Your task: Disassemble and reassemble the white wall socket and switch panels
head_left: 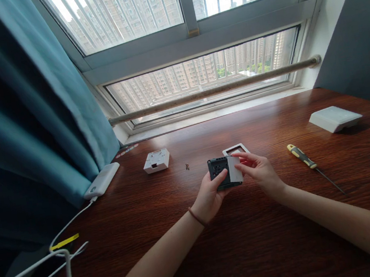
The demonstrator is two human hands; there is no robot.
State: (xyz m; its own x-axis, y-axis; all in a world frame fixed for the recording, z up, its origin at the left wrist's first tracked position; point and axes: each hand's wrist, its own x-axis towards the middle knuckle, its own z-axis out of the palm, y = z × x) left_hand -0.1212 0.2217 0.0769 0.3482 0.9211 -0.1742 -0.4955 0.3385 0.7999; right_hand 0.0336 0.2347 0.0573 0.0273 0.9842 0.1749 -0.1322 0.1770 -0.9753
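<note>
A dark grey, square wall switch body is held over the table in my left hand, the thumb lying across its front. A white rocker plate covers the right part of that body. My right hand pinches the plate's right edge between thumb and fingers. Just behind the hands, a white square frame lies on the table, partly hidden by the switch and the right fingers. Two small screws rest to the left of the switch.
On the wooden table stand a white box at left and a white wedge-shaped cover at right. A screwdriver lies right of my hands. A white power bank with cables sits by the blue curtain. Behind is a window.
</note>
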